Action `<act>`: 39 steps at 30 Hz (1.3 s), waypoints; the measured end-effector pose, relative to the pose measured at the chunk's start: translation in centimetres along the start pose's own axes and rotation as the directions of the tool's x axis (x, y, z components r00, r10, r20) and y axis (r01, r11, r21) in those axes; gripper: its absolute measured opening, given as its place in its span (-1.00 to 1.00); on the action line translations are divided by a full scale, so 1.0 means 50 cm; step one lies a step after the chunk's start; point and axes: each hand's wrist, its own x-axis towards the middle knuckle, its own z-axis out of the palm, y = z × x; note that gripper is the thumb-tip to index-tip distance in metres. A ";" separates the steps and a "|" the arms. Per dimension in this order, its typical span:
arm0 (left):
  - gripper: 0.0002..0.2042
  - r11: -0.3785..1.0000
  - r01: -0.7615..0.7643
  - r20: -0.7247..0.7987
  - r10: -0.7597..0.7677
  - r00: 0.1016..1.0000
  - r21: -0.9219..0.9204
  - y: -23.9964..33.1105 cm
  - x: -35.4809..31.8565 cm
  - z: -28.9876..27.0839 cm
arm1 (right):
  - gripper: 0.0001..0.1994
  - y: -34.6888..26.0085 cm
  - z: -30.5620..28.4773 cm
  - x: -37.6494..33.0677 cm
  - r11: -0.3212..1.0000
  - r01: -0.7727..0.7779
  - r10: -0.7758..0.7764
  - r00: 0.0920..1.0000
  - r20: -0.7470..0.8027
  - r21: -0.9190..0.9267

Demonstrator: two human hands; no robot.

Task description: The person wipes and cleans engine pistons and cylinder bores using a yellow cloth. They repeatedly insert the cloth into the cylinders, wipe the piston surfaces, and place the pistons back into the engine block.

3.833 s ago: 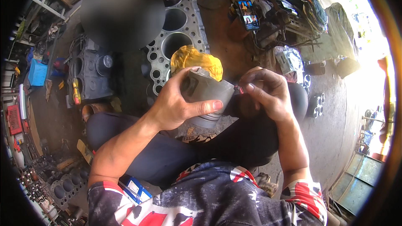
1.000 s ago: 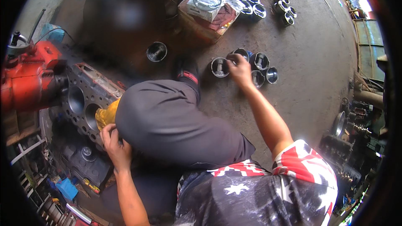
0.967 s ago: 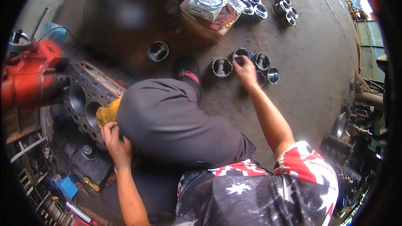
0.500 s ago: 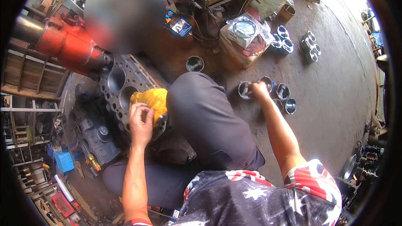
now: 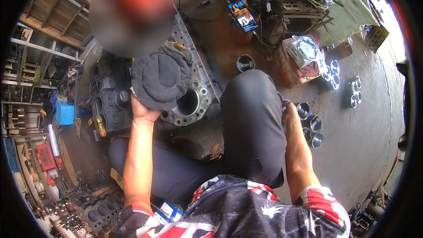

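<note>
My left hand (image 5: 145, 109) grips the lower edge of a dark grey, round-stitched cloth hat (image 5: 161, 77) and holds it over the engine block (image 5: 203, 99). A sliver of yellow shows at its far edge. One open cylinder bore (image 5: 187, 102) shows just to the right of the hat; other bores are hidden behind it. My right hand (image 5: 289, 113) is low beside my right knee with its fingers curled. Something dark shows at the fingertips, but the knee hides most of it. Several metal pistons (image 5: 314, 123) stand on the floor just right of that hand.
A lone piston (image 5: 245, 63) stands beyond my knee. A phone (image 5: 243, 16) leans upright at the back, near a carton (image 5: 294, 64) with plastic-wrapped parts. More pistons (image 5: 334, 73) stand at the right. On the left lie a second block (image 5: 108, 92) and a blue box (image 5: 64, 113).
The view has swung left. The hat, showing yellow earlier, now shows its dark grey side and is raised higher. My right hand has drawn back from the pistons to beside my knee.
</note>
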 end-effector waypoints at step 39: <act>-0.37 -0.539 -0.659 0.840 0.198 0.506 0.524 -0.100 -0.037 0.172 | -0.80 0.153 0.458 -0.865 0.919 0.003 0.288 0.679 0.676 -0.395</act>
